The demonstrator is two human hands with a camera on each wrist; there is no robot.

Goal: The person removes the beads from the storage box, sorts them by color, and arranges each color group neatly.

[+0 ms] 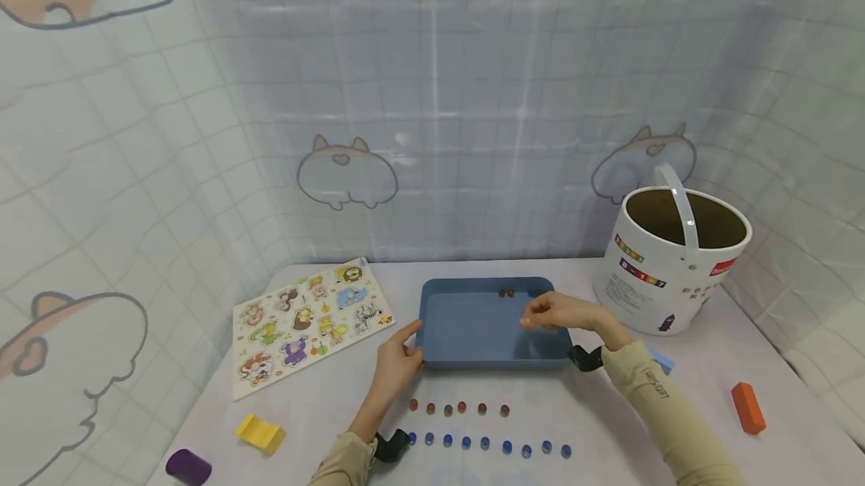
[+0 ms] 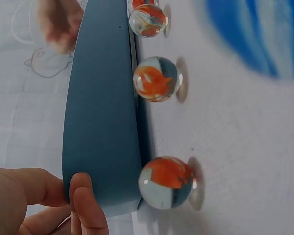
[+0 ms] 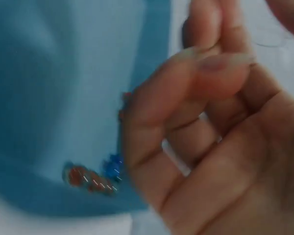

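Observation:
A shallow blue-grey tray (image 1: 466, 336) lies in the middle of the table. My left hand (image 1: 396, 363) grips its near left edge; in the left wrist view the fingers (image 2: 88, 205) and thumb lie on either side of the wall. Over the tray's right half hangs my right hand (image 1: 561, 312), fingers curled, and no thing shows between them in the right wrist view, which is blurred. Inside, orange marbles (image 3: 85, 177) and blue marbles (image 3: 113, 165) sit against the far side. On the table a row of orange marbles (image 1: 462, 407) lies before the tray, with blue marbles (image 1: 466, 442) nearer me.
An animal picture board (image 1: 307, 324) lies at left. Near it are a yellow wavy block (image 1: 260, 435) and a purple cylinder (image 1: 188, 466). At right stand a white bucket (image 1: 649, 283) with a handle, an orange block (image 1: 748, 408) and a blue block (image 1: 662, 360) partly behind my right arm.

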